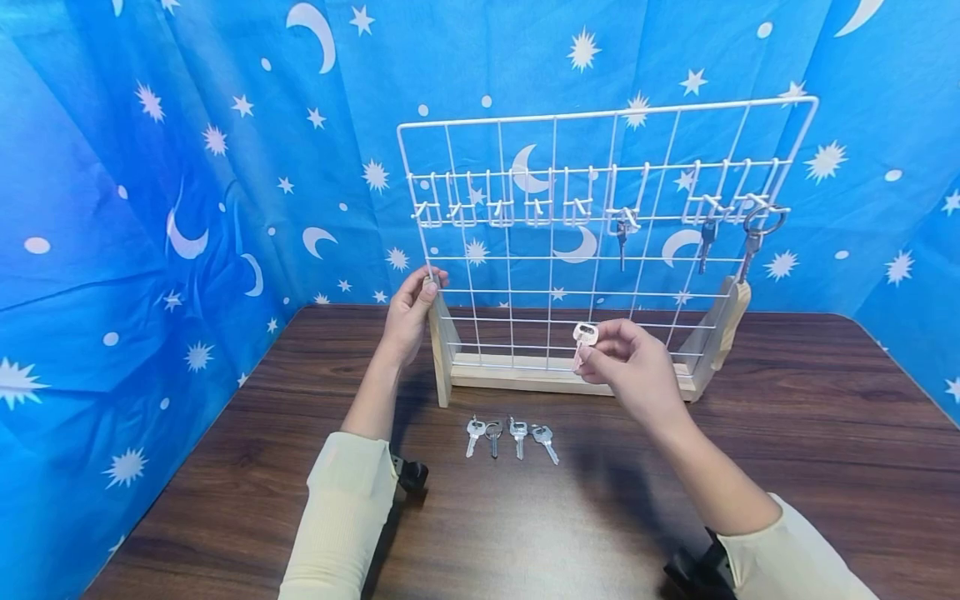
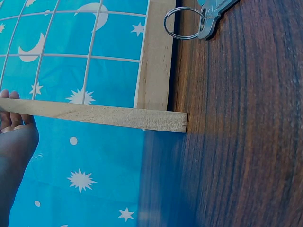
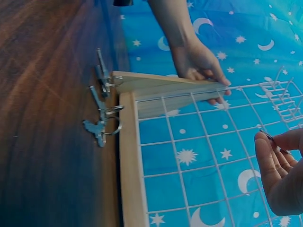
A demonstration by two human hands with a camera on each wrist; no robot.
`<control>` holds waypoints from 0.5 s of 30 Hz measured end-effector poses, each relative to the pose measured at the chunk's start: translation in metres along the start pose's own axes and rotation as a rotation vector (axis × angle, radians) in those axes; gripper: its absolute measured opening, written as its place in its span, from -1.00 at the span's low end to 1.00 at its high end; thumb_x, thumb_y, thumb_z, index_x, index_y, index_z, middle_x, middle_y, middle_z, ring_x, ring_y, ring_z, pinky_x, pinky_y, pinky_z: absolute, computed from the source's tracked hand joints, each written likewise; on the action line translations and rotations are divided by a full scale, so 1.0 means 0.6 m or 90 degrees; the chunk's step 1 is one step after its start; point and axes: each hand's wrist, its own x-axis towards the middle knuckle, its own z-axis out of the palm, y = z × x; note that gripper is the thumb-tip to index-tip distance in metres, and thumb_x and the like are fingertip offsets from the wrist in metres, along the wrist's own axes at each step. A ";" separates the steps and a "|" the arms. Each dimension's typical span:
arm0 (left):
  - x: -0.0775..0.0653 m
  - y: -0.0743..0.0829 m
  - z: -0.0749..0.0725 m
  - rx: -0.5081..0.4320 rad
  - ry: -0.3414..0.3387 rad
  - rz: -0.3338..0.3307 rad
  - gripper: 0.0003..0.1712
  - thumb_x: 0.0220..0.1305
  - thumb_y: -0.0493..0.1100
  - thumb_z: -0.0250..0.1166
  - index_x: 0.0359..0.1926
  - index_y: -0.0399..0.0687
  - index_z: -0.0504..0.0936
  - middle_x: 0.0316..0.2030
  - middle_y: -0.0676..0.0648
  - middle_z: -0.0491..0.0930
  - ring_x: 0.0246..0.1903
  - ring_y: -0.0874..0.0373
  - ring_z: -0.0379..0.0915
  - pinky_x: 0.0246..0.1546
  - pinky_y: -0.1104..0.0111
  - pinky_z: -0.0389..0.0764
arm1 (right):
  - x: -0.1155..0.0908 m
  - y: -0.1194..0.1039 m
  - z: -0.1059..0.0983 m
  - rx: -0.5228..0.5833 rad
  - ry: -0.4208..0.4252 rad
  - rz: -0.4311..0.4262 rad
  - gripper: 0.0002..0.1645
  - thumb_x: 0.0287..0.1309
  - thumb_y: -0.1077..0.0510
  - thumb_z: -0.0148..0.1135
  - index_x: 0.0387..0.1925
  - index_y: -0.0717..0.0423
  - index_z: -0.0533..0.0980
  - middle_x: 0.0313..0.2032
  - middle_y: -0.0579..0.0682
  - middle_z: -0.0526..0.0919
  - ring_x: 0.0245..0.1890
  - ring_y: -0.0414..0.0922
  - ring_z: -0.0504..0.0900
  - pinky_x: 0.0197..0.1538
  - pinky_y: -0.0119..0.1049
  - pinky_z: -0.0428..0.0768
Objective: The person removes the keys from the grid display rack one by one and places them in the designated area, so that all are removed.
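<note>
White wire-grid rack [image 1: 570,292] on pale wooden legs [image 1: 443,358]: left hand [image 1: 409,314] gripping its left side, probably steadying it. Right hand [image 1: 639,367] has a pale metal key [image 1: 582,344] pinched low, in front of the rack, presumably leaving the holed head [image 1: 578,333] free.

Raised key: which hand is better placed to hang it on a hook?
Right, I'd judge: the right hand pinches the key in front of the grid, below the hooks. The left hand grips the rack's wooden side, so it seems better used for steadying.
</note>
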 end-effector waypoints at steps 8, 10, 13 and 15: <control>-0.001 0.001 0.001 0.001 -0.001 0.001 -0.78 0.35 -0.30 0.04 -0.01 -0.20 0.44 -0.08 -0.07 0.53 0.10 -0.13 0.32 0.19 0.21 0.27 | -0.004 0.017 -0.001 0.025 -0.050 0.062 -0.72 0.11 0.42 0.14 -0.15 0.49 0.33 -0.48 0.08 0.63 -0.54 -0.22 0.64 -0.36 -0.30 0.64; 0.000 0.000 0.000 0.002 -0.004 0.001 -0.78 0.35 -0.27 0.06 -0.01 -0.18 0.44 -0.01 -0.23 0.48 0.11 -0.15 0.31 0.20 0.22 0.27 | -0.002 0.020 -0.002 0.045 -0.072 0.087 -0.72 0.11 0.42 0.13 -0.15 0.49 0.32 -0.48 0.06 0.63 -0.54 -0.21 0.64 -0.34 -0.28 0.65; 0.000 -0.001 -0.001 0.002 -0.006 0.003 -0.73 0.31 -0.16 0.12 -0.01 -0.15 0.44 0.05 -0.41 0.37 0.12 -0.15 0.30 0.20 0.24 0.26 | 0.000 0.027 -0.002 0.078 -0.107 0.120 -0.74 0.12 0.42 0.12 -0.17 0.48 0.30 -0.48 0.04 0.65 -0.51 -0.18 0.65 -0.32 -0.27 0.65; 0.000 -0.002 -0.001 0.001 -0.007 0.005 -0.65 0.24 -0.06 0.18 -0.02 -0.13 0.45 0.05 -0.41 0.38 0.11 -0.11 0.32 0.20 0.24 0.26 | 0.001 0.033 -0.002 0.088 -0.122 0.133 -0.76 0.12 0.43 0.11 -0.19 0.46 0.29 -0.48 0.04 0.65 -0.51 -0.16 0.66 -0.32 -0.27 0.64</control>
